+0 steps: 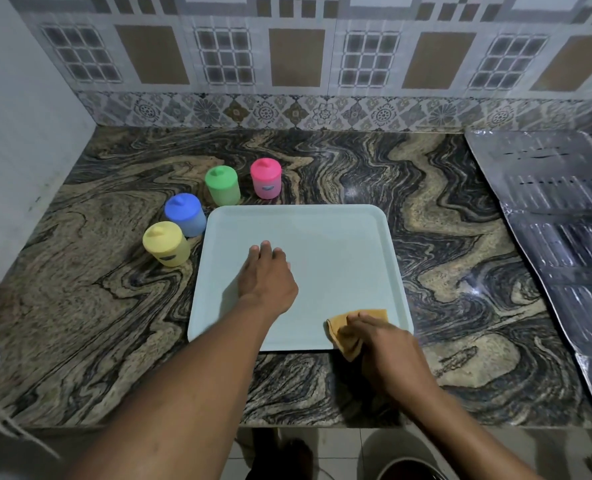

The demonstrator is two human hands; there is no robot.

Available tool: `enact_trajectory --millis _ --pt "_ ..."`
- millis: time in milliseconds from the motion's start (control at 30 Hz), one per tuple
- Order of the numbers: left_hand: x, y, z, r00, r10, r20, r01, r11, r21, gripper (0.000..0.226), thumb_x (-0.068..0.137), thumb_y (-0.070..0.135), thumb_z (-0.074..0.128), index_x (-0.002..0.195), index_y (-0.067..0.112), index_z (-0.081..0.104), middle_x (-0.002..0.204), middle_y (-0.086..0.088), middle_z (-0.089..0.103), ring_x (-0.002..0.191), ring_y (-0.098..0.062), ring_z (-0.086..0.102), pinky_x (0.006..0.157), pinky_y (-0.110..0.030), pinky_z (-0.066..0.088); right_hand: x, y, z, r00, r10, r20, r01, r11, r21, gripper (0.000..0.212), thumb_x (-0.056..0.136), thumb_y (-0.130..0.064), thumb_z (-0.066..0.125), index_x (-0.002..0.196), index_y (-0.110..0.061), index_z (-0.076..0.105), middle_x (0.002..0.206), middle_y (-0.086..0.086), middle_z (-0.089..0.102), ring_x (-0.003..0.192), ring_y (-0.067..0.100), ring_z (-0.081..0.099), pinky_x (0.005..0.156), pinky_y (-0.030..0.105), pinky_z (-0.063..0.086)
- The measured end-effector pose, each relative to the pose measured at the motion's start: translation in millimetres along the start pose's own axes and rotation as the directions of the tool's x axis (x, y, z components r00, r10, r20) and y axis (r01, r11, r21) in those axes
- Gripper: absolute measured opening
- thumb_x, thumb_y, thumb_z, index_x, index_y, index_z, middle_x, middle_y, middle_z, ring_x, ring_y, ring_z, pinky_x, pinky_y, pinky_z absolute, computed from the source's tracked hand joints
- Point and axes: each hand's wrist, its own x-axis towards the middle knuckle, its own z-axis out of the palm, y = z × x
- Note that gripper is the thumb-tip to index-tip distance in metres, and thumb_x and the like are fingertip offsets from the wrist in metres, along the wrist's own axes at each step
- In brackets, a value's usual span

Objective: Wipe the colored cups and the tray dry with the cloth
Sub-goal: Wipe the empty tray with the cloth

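A pale blue-green tray [339, 244] lies flat on the marbled counter. My left hand [266, 277] rests palm-down on the tray's left half, fingers straight. My right hand [388, 348] grips a folded orange-tan cloth [351, 329] at the tray's near right corner. Off the tray's far left corner, the cups stand upside down in an arc: yellow cup [165, 243], blue cup [185, 214], green cup [222, 185] and pink cup [266, 178].
A shiny steel drainboard [557, 209] covers the counter's right side. A patterned tile wall [287, 64] runs behind the counter and a plain white wall [17, 150] closes the left. The counter's front edge [183, 426] is near me, with a dark bucket rim [408, 469] on the floor below.
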Motion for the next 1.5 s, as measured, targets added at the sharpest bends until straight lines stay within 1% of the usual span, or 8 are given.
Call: enact_trajectory --millis 200,400,633,833,1033,1200,1367,1500 --pt "-13.5 11.7 -21.9 0.999 -0.042 0.011 0.042 0.999 -0.027 0.052 0.102 0.025 0.036 0.151 0.009 0.031 0.162 -0.010 0.021 0.150 -0.029 0.014 0.118 -0.041 0.023 97.8 3.8 -74.4 0.932 0.107 -0.347 -0.042 0.981 0.190 0.054 0.070 -0.014 0.043 0.113 -0.025 0.074 0.107 0.011 0.076 0.100 0.038 0.068 0.081 0.043 0.054" --pt "-15.9 12.8 -24.6 0.998 -0.041 0.049 0.040 0.999 0.012 0.055 0.102 0.024 0.036 0.154 0.010 0.026 0.165 -0.008 0.016 0.152 -0.028 0.010 0.119 -0.040 0.021 156.2 18.1 -53.4 0.990 0.139 -0.032 -0.142 0.975 -0.172 0.035 0.086 -0.016 0.055 0.117 -0.026 0.069 0.119 0.017 0.066 0.107 0.041 0.063 0.086 0.041 0.050" --pt "-17.1 18.6 -32.4 0.996 -0.056 0.063 0.053 0.998 0.046 0.049 0.104 0.024 0.033 0.150 0.008 0.034 0.161 -0.010 0.025 0.148 -0.029 0.020 0.117 -0.040 0.024 55.2 10.1 -11.1 0.997 0.001 -0.080 -0.026 0.952 -0.305 0.030 0.090 -0.018 0.053 0.118 -0.019 0.062 0.117 0.006 0.061 0.112 0.032 0.056 0.073 0.038 0.050" --pt "-14.8 23.7 -33.0 0.994 -0.081 0.074 0.077 0.996 0.048 0.053 0.104 0.031 0.031 0.149 0.004 0.034 0.161 -0.012 0.022 0.147 -0.031 0.021 0.117 -0.042 0.025 10.1 18.9 -36.2 0.996 0.087 0.013 -0.087 0.994 0.065 0.034 0.080 -0.012 0.063 0.107 -0.031 0.073 0.103 -0.004 0.074 0.096 0.023 0.067 0.074 0.032 0.052" --pt "-11.8 20.7 -26.1 0.993 -0.076 0.094 0.069 0.995 0.068 0.057 0.105 0.033 0.030 0.153 0.005 0.025 0.163 -0.011 0.016 0.149 -0.030 0.016 0.117 -0.044 0.026 136.0 20.8 -87.2 0.912 0.085 -0.402 -0.001 0.979 0.205 0.052 0.076 -0.003 0.045 0.115 -0.023 0.073 0.115 0.006 0.074 0.106 0.034 0.066 0.084 0.043 0.053" --pt "-9.3 6.9 -21.4 0.990 -0.030 0.136 0.020 0.997 0.070 0.057 0.106 0.032 0.028 0.157 0.011 0.015 0.167 -0.005 0.004 0.153 -0.027 0.005 0.117 -0.046 0.026 166.8 31.2 -42.6 0.997 0.010 -0.070 -0.014 0.998 -0.055 0.036 0.089 -0.015 0.056 0.123 -0.022 0.068 0.136 0.011 0.061 0.125 0.034 0.055 0.099 0.040 0.047" --pt "-6.2 6.1 -23.5 0.990 -0.020 0.137 0.015 0.999 0.035 0.057 0.105 0.032 0.029 0.156 0.010 0.019 0.167 -0.007 0.006 0.153 -0.028 0.007 0.119 -0.045 0.024 108.5 21.4 6.6 0.985 0.018 -0.170 -0.033 0.996 -0.088 0.042 0.096 -0.010 0.047 0.137 -0.012 0.056 0.146 0.013 0.052 0.141 0.035 0.037 0.112 0.037 0.029" --pt "-5.4 9.4 -26.5 0.991 -0.031 0.131 0.026 0.999 0.040 0.058 0.105 0.035 0.029 0.156 0.008 0.021 0.166 -0.009 0.009 0.152 -0.030 0.011 0.120 -0.044 0.022 25.6 -2.8 10.6 0.996 -0.033 -0.087 0.033 0.999 -0.009 0.047 0.070 -0.014 0.071 0.116 -0.023 0.072 0.132 0.000 0.066 0.128 0.026 0.059 0.086 0.028 0.054"
